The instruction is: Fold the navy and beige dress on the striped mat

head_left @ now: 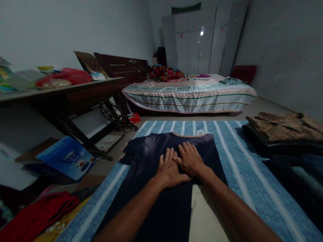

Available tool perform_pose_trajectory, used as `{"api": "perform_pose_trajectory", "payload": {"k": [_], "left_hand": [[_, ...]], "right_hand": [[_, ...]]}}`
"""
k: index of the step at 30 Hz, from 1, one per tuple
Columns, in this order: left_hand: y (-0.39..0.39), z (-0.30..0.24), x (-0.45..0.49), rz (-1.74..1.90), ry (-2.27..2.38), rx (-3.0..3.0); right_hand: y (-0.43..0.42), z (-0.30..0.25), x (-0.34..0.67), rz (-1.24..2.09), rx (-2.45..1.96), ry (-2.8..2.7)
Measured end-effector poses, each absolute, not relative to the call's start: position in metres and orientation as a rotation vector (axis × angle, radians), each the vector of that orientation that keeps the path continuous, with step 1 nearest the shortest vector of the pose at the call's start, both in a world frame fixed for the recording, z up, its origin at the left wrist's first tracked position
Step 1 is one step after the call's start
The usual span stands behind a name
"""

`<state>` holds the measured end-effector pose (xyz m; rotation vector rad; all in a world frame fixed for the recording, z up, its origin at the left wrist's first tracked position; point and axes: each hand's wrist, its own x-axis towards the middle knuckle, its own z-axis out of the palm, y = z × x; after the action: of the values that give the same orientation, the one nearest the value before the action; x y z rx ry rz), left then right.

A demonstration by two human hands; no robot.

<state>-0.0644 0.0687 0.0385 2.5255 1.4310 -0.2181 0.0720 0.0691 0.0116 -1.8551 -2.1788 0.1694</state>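
Note:
A dark navy T-shirt [148, 171] with a tan neckband lies spread on a blue-and-white striped cloth [227, 151]. My left hand [170, 169] rests flat on the upper middle of the shirt, fingers stretched away from me. Beside it, my right hand [190, 158] also presses flat on the fabric, its thumb touching the left hand's fingers. One sleeve sticks out on the left; the right side of the shirt is turned in, showing no sleeve. A cream panel [204, 215] shows under my right forearm.
Folded clothes [285, 129], plaid on top, are stacked at the right. Red clothing [47, 211] and a blue printed box [68, 158] lie at the left, below a treadle sewing table [63, 92]. A bed [189, 97] stands beyond, with wardrobes [194, 47] behind it.

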Motion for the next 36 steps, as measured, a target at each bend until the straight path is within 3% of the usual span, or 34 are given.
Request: {"api": "perform_pose_trajectory", "payload": {"k": [12, 19, 26, 36], "left_hand": [[0.069, 0.038, -0.07, -0.24, 1.456, 2.493], [0.093, 0.064, -0.095, -0.335, 1.189, 2.463], [0.12, 0.061, -0.055, 0.313, 1.031, 2.366], [0.121, 0.029, -0.025, -0.096, 1.125, 2.501]], "right_hand": [[0.062, 0.006, 0.078, 0.216, -2.023, -2.113], [0.062, 0.01, 0.078, 0.295, -2.014, -2.109], [0.063, 0.01, 0.077, 0.318, -2.04, -2.125], [0.061, 0.011, 0.079, 0.335, -2.004, -2.19]]}}
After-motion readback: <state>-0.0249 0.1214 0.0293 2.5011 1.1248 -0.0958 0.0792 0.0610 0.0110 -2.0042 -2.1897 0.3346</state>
